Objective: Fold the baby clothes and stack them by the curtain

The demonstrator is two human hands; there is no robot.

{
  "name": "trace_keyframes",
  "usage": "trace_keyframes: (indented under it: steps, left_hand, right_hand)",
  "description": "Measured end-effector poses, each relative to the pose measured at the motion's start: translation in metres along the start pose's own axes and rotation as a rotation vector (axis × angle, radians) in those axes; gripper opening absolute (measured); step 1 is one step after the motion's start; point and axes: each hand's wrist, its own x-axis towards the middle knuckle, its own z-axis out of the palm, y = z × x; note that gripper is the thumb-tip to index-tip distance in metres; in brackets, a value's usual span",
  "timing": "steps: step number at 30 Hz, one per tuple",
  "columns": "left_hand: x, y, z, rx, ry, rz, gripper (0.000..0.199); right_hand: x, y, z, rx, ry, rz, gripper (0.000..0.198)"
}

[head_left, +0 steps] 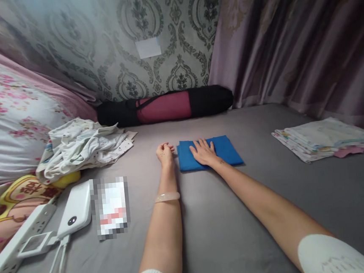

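Note:
A folded blue cloth (226, 151) lies flat on the grey bedsheet (227, 217) in front of me. My right hand (203, 152) rests palm down on it, fingers spread. Just left of the cloth's left edge is my left hand (165, 154), its fingers curled in loosely and nothing visible in them. It looks slightly apart from the cloth. A pale bangle (167, 197) circles my left forearm.
To the right lies a stack of folded cloths (325, 139); to the left, a heap of crumpled light clothes (83, 143). A white power bank (75, 207), power strip (21, 235) and blurred packet (112, 206) sit front left. A black-and-maroon long bag (166, 107) lines the wall.

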Motion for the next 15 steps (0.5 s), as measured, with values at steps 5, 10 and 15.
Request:
trace_keyframes:
  steps: [5, 10, 15]
  left_hand:
    - [0.001, -0.002, -0.001, 0.012, 0.0, 0.011, 0.014]
    - [0.002, -0.005, -0.002, 0.018, -0.023, 0.033, 0.014]
    - [0.0, -0.002, -0.001, 0.021, -0.018, 0.019, 0.013]
  right_hand:
    - [-0.016, 0.004, -0.001, -0.036, 0.03, -0.054, 0.066]
    - [-0.023, 0.002, 0.005, -0.041, 0.102, -0.063, 0.063]
    - [-0.025, 0.004, 0.001, -0.015, 0.183, -0.087, 0.06]
